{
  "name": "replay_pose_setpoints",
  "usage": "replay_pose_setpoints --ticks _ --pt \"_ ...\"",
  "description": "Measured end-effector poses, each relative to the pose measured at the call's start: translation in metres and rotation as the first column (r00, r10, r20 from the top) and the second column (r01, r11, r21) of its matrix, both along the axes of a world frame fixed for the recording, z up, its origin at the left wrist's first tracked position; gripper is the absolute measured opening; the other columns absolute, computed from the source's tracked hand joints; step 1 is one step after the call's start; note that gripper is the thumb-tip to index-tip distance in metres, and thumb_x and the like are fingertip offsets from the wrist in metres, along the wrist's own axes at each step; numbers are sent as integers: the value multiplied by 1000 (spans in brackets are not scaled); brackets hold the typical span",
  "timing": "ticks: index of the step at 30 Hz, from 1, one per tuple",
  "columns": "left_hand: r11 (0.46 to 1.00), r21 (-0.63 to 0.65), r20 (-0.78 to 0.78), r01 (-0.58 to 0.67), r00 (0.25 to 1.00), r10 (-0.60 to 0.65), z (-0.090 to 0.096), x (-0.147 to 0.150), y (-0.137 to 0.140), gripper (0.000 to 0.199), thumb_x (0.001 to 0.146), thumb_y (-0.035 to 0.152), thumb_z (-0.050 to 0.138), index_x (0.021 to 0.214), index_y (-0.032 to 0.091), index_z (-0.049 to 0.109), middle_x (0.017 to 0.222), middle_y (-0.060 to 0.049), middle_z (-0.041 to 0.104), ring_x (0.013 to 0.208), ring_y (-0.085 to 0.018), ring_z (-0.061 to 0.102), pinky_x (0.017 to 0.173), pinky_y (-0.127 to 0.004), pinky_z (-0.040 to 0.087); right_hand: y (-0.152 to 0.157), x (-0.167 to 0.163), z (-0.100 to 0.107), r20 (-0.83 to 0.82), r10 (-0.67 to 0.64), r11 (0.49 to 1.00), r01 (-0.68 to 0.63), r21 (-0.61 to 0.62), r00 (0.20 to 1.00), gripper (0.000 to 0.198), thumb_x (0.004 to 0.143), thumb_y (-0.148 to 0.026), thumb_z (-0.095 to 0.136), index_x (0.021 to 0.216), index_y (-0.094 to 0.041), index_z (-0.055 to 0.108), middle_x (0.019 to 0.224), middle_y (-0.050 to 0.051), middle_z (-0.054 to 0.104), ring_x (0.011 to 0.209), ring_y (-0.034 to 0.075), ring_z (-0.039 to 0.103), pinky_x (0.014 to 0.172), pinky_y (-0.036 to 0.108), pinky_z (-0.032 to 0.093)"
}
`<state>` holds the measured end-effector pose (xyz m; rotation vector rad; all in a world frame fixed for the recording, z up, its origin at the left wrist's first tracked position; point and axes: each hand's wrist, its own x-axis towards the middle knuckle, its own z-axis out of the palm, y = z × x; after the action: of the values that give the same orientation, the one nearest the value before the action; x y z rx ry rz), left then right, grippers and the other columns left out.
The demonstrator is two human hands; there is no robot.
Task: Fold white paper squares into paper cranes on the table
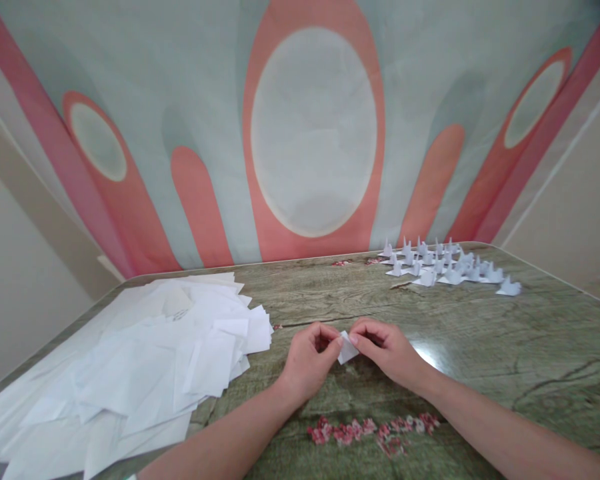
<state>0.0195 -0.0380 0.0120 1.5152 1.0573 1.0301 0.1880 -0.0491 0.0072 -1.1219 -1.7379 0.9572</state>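
Between my two hands is a small folded piece of white paper (347, 349), held just above the table. My left hand (313, 357) is closed, its thumb and forefinger pinching the paper's left edge. My right hand (387, 350) pinches the upper right edge in the same way, thumb in front. The paper looks like a small diamond or square with a fold in it; its far side is hidden by my fingers.
White paper sheets and squares (145, 373) lie in a loose heap on the left. Several folded paper cranes (453, 272) stand in rows at the back right. The wood-grain table (305, 293) has printed pink flowers near its front and meets a patterned wall (310, 250) behind.
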Motion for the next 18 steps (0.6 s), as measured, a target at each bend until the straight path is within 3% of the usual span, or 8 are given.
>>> replay_pose_setpoints --ticks 18 --pt "1000 23 17 18 1000 -18 -3 0 -1 17 73 29 63 74 15 54 68 0 57 62 -11 52 60 -23 42 -1 0 0 28 -5 1000 4 5 1000 18 83 -29 49 72 -17 56 69 -1 54 65 13 50 61 23 40"
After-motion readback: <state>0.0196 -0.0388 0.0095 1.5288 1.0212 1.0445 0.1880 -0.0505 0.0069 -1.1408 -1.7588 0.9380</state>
